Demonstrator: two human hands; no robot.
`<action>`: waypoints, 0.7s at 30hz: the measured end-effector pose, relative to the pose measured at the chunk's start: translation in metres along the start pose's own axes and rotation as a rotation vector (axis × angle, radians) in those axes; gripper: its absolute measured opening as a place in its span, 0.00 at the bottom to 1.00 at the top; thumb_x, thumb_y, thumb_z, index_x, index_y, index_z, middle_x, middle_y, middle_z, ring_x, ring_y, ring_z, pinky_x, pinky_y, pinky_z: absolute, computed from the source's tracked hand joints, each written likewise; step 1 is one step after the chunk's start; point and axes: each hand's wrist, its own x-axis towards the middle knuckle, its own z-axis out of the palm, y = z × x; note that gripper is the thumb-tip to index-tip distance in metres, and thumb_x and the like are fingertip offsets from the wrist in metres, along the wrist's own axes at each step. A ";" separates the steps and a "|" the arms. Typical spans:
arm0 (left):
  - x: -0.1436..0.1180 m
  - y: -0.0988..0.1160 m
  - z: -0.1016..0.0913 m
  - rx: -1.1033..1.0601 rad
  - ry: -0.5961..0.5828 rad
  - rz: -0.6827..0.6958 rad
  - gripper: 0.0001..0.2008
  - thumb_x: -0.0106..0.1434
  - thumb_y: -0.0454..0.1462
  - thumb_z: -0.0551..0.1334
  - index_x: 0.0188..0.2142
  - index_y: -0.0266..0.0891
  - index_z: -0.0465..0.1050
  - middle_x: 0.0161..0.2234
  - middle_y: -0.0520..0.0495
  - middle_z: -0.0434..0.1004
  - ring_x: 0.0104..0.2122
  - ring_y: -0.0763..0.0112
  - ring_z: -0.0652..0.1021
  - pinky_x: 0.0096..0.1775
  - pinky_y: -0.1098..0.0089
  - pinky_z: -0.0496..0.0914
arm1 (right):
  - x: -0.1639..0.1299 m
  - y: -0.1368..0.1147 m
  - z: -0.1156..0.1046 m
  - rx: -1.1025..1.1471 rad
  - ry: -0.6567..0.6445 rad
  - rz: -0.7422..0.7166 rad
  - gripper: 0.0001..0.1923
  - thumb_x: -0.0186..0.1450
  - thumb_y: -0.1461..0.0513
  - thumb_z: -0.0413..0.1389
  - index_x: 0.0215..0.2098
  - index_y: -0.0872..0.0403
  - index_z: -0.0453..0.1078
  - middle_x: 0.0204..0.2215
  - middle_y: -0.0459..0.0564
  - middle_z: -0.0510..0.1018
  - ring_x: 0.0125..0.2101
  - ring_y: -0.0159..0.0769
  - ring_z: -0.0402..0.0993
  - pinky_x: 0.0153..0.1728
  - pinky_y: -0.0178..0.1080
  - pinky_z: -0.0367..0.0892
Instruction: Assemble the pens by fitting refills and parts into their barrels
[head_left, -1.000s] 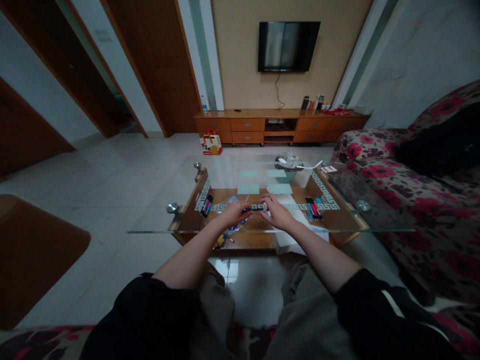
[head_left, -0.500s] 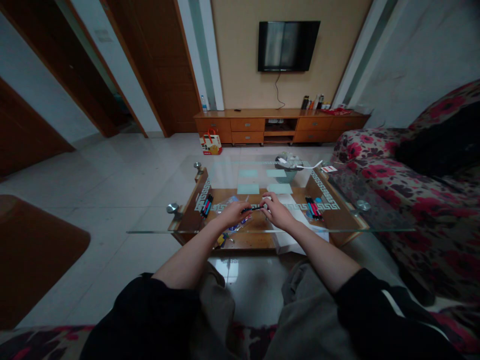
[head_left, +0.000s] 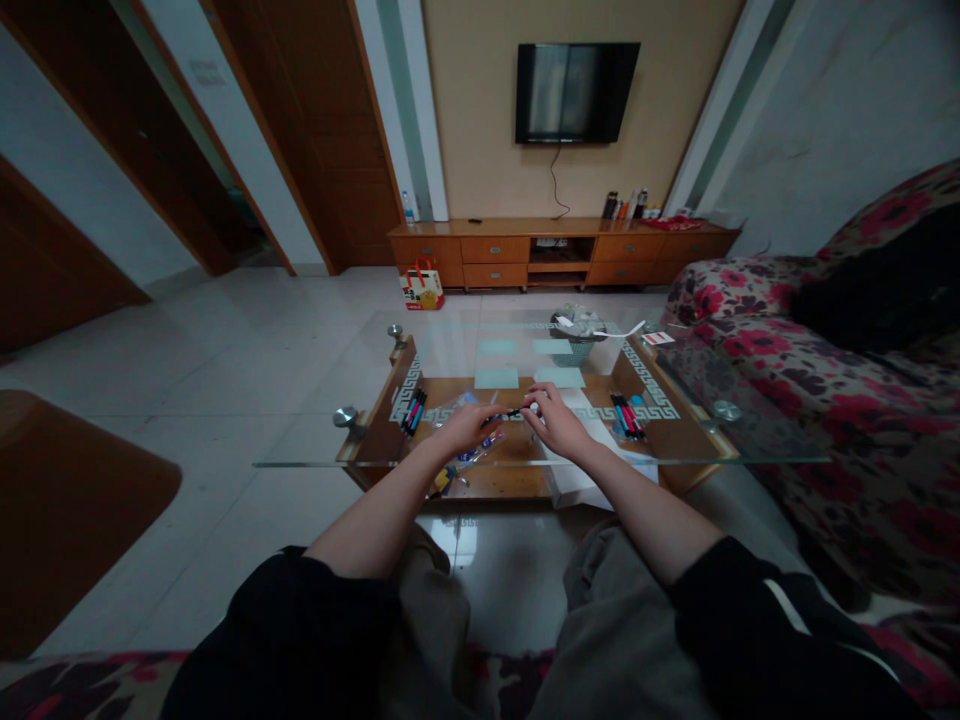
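Note:
Both my hands meet over the middle of the glass coffee table [head_left: 315, 455]. My left hand [head_left: 466, 427] and my right hand [head_left: 553, 424] each pinch one end of a thin dark pen [head_left: 512, 413], held level just above the glass. A small bunch of pens [head_left: 412, 410] lies on the glass to the left of my left hand. Another bunch of pens [head_left: 627, 415] lies to the right of my right hand. White paper [head_left: 592, 480] shows under my right wrist, on the shelf below the glass.
A mesh basket [head_left: 576, 338] with scraps stands at the table's far side. A flowered sofa [head_left: 817, 370] runs along the right. A wooden TV cabinet [head_left: 562, 250] with a red bag [head_left: 422, 285] beside it lines the far wall. Dark wooden furniture [head_left: 67, 500] sits at the left.
My two hands have drawn slightly closer together on the pen, and my right fingers have shifted along it. The arms and the pens on the table stay where they were.

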 end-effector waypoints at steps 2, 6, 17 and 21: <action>0.000 -0.001 0.001 0.013 0.006 -0.009 0.17 0.71 0.42 0.54 0.53 0.42 0.74 0.45 0.44 0.81 0.42 0.63 0.80 0.45 0.68 0.69 | 0.001 0.002 0.001 0.009 0.017 0.004 0.09 0.72 0.58 0.52 0.48 0.52 0.67 0.54 0.55 0.63 0.38 0.34 0.72 0.44 0.40 0.69; -0.001 0.001 0.000 0.023 0.005 -0.021 0.16 0.71 0.42 0.54 0.52 0.43 0.74 0.44 0.44 0.82 0.42 0.64 0.80 0.44 0.69 0.69 | 0.003 0.009 0.005 0.069 0.082 -0.004 0.09 0.72 0.58 0.50 0.46 0.53 0.67 0.50 0.55 0.65 0.40 0.36 0.71 0.45 0.41 0.69; -0.001 0.002 -0.001 0.025 -0.016 -0.040 0.15 0.71 0.43 0.53 0.49 0.43 0.74 0.40 0.45 0.81 0.39 0.66 0.79 0.41 0.70 0.69 | 0.006 0.019 0.005 0.147 0.255 0.005 0.11 0.72 0.55 0.49 0.41 0.52 0.67 0.43 0.54 0.68 0.41 0.40 0.70 0.45 0.43 0.69; -0.001 0.003 -0.003 0.039 -0.009 -0.032 0.14 0.71 0.43 0.54 0.48 0.42 0.74 0.40 0.45 0.81 0.39 0.65 0.79 0.41 0.70 0.68 | 0.007 0.017 0.003 0.145 0.308 0.080 0.12 0.71 0.55 0.50 0.39 0.54 0.68 0.40 0.54 0.70 0.36 0.38 0.70 0.40 0.41 0.70</action>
